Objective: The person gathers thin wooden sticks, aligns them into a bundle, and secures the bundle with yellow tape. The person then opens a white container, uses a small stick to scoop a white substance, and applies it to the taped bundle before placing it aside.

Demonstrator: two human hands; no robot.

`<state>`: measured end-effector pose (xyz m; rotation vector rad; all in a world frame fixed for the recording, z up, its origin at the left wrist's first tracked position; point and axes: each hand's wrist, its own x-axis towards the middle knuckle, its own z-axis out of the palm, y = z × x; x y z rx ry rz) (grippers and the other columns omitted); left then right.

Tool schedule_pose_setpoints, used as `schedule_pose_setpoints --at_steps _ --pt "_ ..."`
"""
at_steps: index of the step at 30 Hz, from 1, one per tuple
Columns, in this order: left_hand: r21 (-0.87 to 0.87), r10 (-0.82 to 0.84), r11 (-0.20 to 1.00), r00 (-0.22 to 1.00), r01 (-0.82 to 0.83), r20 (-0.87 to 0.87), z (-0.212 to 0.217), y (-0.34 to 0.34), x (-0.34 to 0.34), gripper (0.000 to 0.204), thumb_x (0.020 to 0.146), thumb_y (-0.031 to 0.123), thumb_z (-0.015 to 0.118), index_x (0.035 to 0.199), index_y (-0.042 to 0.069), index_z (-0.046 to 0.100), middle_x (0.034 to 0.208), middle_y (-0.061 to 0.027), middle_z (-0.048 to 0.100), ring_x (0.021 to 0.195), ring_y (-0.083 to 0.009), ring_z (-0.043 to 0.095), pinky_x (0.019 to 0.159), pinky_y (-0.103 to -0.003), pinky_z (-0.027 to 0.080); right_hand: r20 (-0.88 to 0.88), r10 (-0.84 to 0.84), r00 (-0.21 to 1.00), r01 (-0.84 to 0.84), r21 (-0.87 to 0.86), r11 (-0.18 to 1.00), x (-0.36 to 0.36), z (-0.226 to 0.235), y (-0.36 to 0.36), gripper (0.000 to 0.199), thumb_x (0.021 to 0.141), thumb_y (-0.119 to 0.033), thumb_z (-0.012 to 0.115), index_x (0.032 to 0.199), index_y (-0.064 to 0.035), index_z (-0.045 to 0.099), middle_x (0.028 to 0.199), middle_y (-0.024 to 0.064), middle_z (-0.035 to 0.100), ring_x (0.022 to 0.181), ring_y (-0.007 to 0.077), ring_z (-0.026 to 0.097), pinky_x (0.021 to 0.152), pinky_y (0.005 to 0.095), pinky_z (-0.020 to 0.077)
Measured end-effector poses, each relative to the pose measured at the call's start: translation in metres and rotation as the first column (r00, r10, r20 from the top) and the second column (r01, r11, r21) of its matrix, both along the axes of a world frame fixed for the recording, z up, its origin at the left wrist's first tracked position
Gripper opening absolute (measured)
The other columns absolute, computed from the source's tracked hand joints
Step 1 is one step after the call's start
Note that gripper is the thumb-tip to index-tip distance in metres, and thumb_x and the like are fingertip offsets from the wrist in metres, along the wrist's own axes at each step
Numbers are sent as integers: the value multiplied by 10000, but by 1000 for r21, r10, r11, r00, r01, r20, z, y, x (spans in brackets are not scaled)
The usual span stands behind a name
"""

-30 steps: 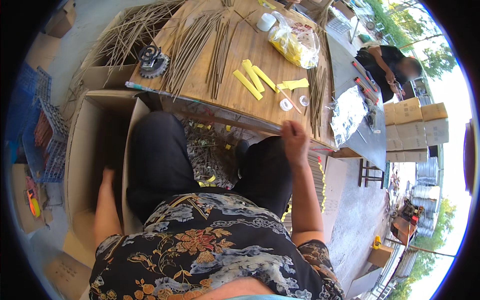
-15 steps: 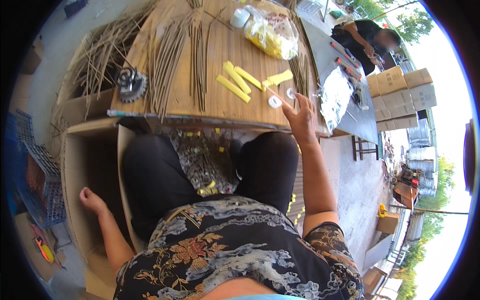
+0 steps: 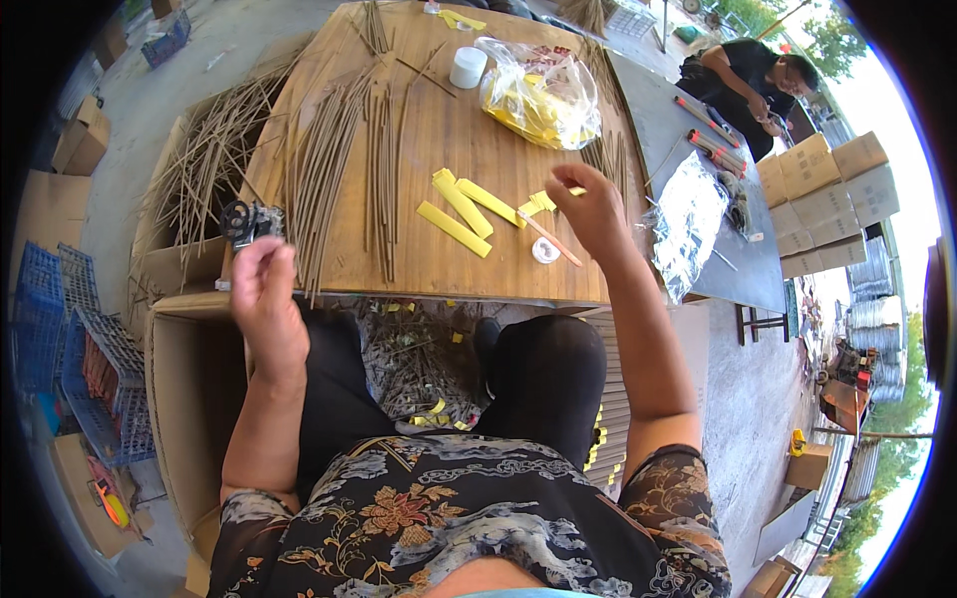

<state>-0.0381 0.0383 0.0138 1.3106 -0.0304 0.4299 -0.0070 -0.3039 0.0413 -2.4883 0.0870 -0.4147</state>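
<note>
My left hand [image 3: 271,314] is raised over the table's left front corner, its thumb and fingers apart with nothing visible between them. Just beyond it stands a black device with a toothed wheel [image 3: 249,221]. Thin brown sticks [image 3: 327,184] lie right of that hand. My right hand [image 3: 595,211] hangs over the table's right side, fingers curled together beside a small pile of yellow strips [image 3: 538,203]; what they pinch is hidden. Longer yellow strips [image 3: 461,207] lie left of it. Below its fingertips are a slim orange stick [image 3: 551,239] and a white ring-shaped roll [image 3: 544,250].
A clear bag of yellow pieces [image 3: 538,105] and a white jar [image 3: 468,68] stand farther back. An open carton [image 3: 199,399] is by my left leg. On the right, a grey table [image 3: 733,254] bears crumpled foil [image 3: 688,219]; another person [image 3: 748,80] works beyond, near stacked cartons [image 3: 812,189].
My left hand has risen from above the open carton to the table corner. My right hand has moved farther in, its spread fingers now curled. The orange stick now lies across the white roll.
</note>
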Motion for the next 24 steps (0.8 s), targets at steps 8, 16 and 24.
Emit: schedule_pose_setpoints --at_steps 8,16,24 --pt "-107 -175 980 981 166 -80 -17 -93 87 102 825 23 537 924 5 550 843 -46 582 696 -82 485 666 -209 399 -417 253 873 -173 221 960 185 -40 -26 503 716 -311 690 1058 25 539 924 159 618 841 205 581 750 315 455" --pt "-82 -191 981 960 177 -205 -39 -88 107 96 828 6 507 914 9 548 822 -46 576 678 -79 487 644 -209 403 -25 156 987 -154 61 986 222 -33 27 571 646 -292 699 1106 -14 508 998 164 584 976 267 540 858 358 408" --pt "-141 -285 957 916 254 -283 -36 -82 120 94 849 30 502 936 18 535 824 -33 559 689 -66 483 645 -186 420 -167 -92 982 74 -112 991 286 -54 36 894 594 -418 754 1251 -8 308 1260 221 396 1168 311 415 936 343 386"
